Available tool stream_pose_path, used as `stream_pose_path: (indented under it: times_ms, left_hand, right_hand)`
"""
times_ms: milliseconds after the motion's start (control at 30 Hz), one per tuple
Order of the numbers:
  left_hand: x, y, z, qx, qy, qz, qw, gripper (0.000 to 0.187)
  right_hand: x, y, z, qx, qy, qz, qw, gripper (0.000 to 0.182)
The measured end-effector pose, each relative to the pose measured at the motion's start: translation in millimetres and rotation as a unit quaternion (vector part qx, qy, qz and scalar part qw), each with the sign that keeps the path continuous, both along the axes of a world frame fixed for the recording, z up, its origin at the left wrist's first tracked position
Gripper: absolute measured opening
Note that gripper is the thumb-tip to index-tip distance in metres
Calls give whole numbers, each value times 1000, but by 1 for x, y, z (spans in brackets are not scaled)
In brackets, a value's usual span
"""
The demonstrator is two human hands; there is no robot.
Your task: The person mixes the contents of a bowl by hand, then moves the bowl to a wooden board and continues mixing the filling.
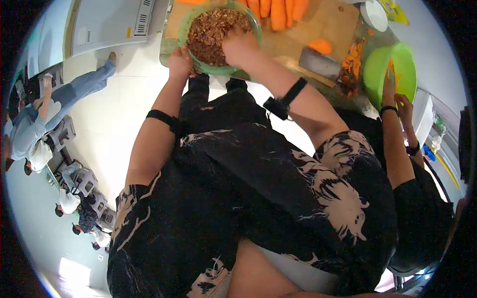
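Note:
A green-rimmed bowl (pixel 185 25) at the top centre holds a brown crumbly mixture (pixel 212 36). My left hand (pixel 180 63) is closed on the bowl's lower left rim. Inside the bowl, my right hand (pixel 240 48) presses into the mixture at its right side; its fingertips are buried, so its grip is hidden. Several peeled carrots (pixel 278 14) lie to the right of the bowl on a wooden board (pixel 325 25). A cleaver (pixel 318 64) rests flat near a short carrot piece (pixel 320 46).
At the right, a co-worker's hands are in and at a green basin (pixel 371 74) with orange pieces. Carrot scraps (pixel 352 62) lie beside the cleaver. A white bowl (pixel 375 16) stands at the upper right. Several people sit at the far left, near a white cabinet (pixel 107 25).

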State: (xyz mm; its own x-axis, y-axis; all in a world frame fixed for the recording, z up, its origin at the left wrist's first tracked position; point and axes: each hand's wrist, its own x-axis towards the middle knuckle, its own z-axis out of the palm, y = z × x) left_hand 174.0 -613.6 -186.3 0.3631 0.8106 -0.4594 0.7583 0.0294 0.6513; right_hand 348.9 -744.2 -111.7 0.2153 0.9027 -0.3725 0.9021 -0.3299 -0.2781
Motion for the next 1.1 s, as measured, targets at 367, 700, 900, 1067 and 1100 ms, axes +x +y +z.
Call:
stream_pose_path:
  times_ms: [367, 700, 900, 1067, 1100]
  left_hand:
    - [16, -12, 42, -92, 16, 37, 995, 43]
    - [-2, -1, 1, 65, -30, -75, 995, 43]
    - [1, 0, -4, 44, 0, -39, 998, 45]
    - [-4, 1, -16, 150, 46, -115, 981, 46]
    - [-3, 2, -14, 154, 58, -113, 980, 46]
  right_hand:
    - [8, 36, 15, -49, 74, -58, 994, 27]
    - [-37, 52, 8, -87, 135, 61, 985, 35]
    - [5, 32, 34, -168, 66, 0, 984, 34]
    - [-33, 23, 15, -112, 96, 74, 986, 32]
    - [-37, 30, -1, -58, 112, 62, 990, 33]
